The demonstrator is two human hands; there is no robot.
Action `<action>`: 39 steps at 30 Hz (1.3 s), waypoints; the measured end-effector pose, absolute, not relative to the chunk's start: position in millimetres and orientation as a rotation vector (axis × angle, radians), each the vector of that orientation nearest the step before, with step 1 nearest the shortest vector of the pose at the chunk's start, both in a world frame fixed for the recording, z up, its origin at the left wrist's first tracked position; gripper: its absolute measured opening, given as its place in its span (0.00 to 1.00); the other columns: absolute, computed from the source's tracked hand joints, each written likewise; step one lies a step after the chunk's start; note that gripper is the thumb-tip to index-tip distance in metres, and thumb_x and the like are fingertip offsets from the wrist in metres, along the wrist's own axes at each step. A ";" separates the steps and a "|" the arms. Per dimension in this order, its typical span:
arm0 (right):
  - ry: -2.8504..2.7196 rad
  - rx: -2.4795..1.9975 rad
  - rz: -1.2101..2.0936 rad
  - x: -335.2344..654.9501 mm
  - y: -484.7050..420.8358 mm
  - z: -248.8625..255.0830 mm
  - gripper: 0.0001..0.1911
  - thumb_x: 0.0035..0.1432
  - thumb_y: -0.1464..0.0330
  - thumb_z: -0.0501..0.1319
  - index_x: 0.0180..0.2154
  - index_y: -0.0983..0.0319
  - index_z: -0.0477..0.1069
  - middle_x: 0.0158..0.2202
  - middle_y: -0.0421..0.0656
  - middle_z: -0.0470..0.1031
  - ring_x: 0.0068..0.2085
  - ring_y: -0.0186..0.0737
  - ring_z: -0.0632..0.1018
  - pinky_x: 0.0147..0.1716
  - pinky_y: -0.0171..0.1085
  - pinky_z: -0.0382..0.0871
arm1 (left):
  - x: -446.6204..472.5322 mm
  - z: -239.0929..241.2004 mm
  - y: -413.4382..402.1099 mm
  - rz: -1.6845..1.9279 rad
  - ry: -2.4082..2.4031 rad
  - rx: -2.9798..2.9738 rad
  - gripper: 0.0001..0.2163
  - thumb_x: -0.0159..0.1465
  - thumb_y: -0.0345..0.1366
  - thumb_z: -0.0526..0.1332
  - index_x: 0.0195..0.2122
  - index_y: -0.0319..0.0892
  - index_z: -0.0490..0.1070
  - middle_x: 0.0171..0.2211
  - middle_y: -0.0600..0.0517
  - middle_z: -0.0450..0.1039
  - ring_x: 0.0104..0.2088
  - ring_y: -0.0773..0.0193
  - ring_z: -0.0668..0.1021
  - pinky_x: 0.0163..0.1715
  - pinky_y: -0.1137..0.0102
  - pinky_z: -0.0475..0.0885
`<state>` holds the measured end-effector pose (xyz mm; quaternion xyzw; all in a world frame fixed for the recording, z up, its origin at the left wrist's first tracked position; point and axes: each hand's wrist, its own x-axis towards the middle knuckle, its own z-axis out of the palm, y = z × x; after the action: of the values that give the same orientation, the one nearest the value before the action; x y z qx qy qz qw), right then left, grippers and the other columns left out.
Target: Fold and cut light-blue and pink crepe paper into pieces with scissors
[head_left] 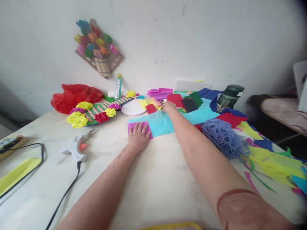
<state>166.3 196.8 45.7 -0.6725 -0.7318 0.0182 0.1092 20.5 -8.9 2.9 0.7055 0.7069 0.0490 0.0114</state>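
My left hand (139,136) lies flat with its fingers spread on a magenta paper sheet (150,130). That sheet overlaps the left end of a long light-blue crepe paper strip (163,125). Stretched forward across the strip, my right hand (169,106) has its fingers curled together at the paper pile. A small dark object (162,103) shows at those fingertips, too small and covered to name. Close by are a red paper piece (151,109), a white oval disc (133,107) and red paper (175,100).
A glue gun (78,146) with its cord lies at left. Behind it are a flower-decorated green cutout (99,111), red plastic bag (75,97) and glue bottle (118,86). Blue yarn (223,136), paper scraps (273,163) and a dark green jar (230,96) are at right.
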 end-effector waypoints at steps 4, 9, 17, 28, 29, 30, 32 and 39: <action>-2.170 -1.999 0.119 159.7 202.5 52.2 0.22 0.51 0.68 0.61 0.48 0.68 0.68 0.49 0.57 0.69 0.49 0.50 0.71 0.44 0.44 0.65 | 20.7 2.9 -9.0 0.148 2.207 2.197 0.27 0.63 0.49 0.36 0.62 0.46 0.47 0.64 0.51 0.41 0.63 0.55 0.46 0.58 0.52 0.44; -1.883 -2.014 0.269 162.9 209.0 55.6 0.23 0.51 0.63 0.61 0.48 0.68 0.68 0.50 0.61 0.66 0.50 0.52 0.70 0.44 0.45 0.65 | 20.5 2.3 -8.3 0.159 2.201 2.191 0.28 0.63 0.49 0.36 0.63 0.46 0.47 0.64 0.51 0.41 0.63 0.55 0.47 0.58 0.52 0.43; -1.587 -1.907 0.241 172.4 202.7 54.8 0.15 0.52 0.71 0.58 0.44 0.63 0.69 0.44 0.51 0.72 0.46 0.49 0.72 0.41 0.45 0.65 | 19.7 2.1 -8.7 0.184 2.190 2.194 0.28 0.63 0.49 0.36 0.62 0.46 0.47 0.64 0.51 0.42 0.63 0.55 0.47 0.58 0.52 0.43; -1.342 -1.477 0.343 169.8 174.2 59.9 0.15 0.53 0.71 0.56 0.44 0.63 0.70 0.40 0.46 0.74 0.42 0.39 0.73 0.42 0.36 0.64 | 21.0 6.4 -9.2 0.171 2.181 2.158 0.28 0.63 0.49 0.37 0.62 0.46 0.47 0.64 0.51 0.41 0.63 0.55 0.46 0.58 0.52 0.43; -1.291 -1.444 0.442 165.6 167.3 59.4 0.14 0.52 0.69 0.57 0.42 0.64 0.71 0.37 0.45 0.74 0.40 0.38 0.74 0.40 0.34 0.65 | 21.3 7.2 -9.6 0.164 2.181 2.154 0.28 0.63 0.49 0.37 0.62 0.45 0.47 0.64 0.51 0.41 0.63 0.55 0.46 0.58 0.52 0.43; -1.236 -1.417 0.552 160.8 158.8 58.3 0.14 0.52 0.68 0.58 0.41 0.65 0.71 0.35 0.45 0.74 0.37 0.36 0.75 0.36 0.32 0.66 | 21.5 7.9 -10.0 0.156 2.179 2.150 0.28 0.63 0.49 0.37 0.62 0.45 0.47 0.64 0.51 0.41 0.63 0.55 0.46 0.58 0.52 0.43; -1.193 -1.306 0.790 150.6 137.6 54.3 0.12 0.52 0.68 0.58 0.39 0.66 0.71 0.31 0.42 0.74 0.30 0.31 0.74 0.29 0.29 0.66 | 21.7 8.2 -10.0 0.150 2.176 2.146 0.28 0.63 0.49 0.37 0.62 0.45 0.47 0.64 0.51 0.41 0.63 0.56 0.46 0.58 0.53 0.42; -1.228 -1.145 1.276 136.0 59.6 39.7 0.12 0.51 0.62 0.60 0.30 0.66 0.69 0.18 0.36 0.68 0.17 0.24 0.67 0.18 0.26 0.61 | 20.0 3.3 -6.1 0.182 2.178 2.152 0.29 0.62 0.50 0.35 0.62 0.46 0.46 0.64 0.51 0.41 0.63 0.55 0.46 0.58 0.52 0.41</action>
<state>136.0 59.6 39.7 -0.4720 -0.5065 0.5262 0.4938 20.0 -6.1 3.3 0.7011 0.7096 0.0593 0.0374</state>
